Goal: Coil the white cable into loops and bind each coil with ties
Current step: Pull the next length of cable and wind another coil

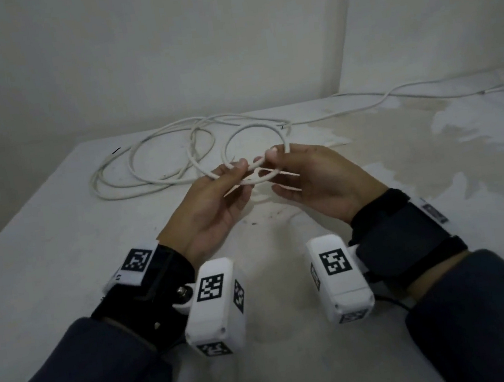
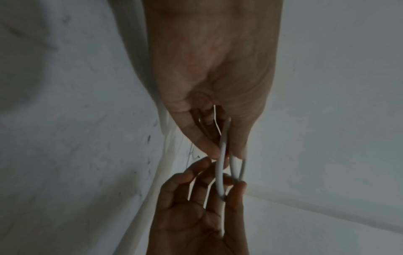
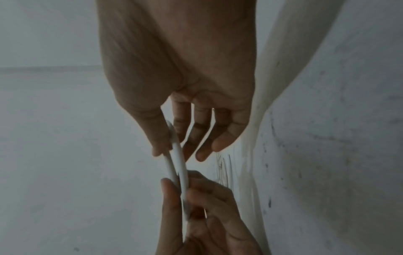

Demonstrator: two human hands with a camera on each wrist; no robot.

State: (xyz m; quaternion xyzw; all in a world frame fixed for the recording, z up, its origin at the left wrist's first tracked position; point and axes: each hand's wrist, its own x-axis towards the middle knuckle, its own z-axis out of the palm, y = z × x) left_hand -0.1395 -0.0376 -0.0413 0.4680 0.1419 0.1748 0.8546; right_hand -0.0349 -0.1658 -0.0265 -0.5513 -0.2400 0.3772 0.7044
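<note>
A small loop of the white cable [image 1: 238, 132] is held above the table between both hands. My left hand [image 1: 237, 165] pinches the loop's near side from the left, thumb against fingertips. My right hand [image 1: 267, 156] pinches the same stretch from the right, its other fingers loosely spread below. A thin white tie [image 1: 288, 172] crosses the cable between the hands, its ends sticking out to both sides. In the left wrist view the cable [image 2: 220, 165] runs from my left hand [image 2: 224, 151] to the right one, with the tie [image 2: 216, 120] beside it. The right wrist view shows my right hand [image 3: 167, 148] pinching the cable [image 3: 181, 165].
The remaining cable [image 1: 131, 161] lies in loose loops on the white table [image 1: 59, 248] behind the hands. One strand [image 1: 392, 95] runs off to the right along the wall. A pale stain [image 1: 398, 146] covers the right side. A small dark mark [image 1: 116, 150] lies far left.
</note>
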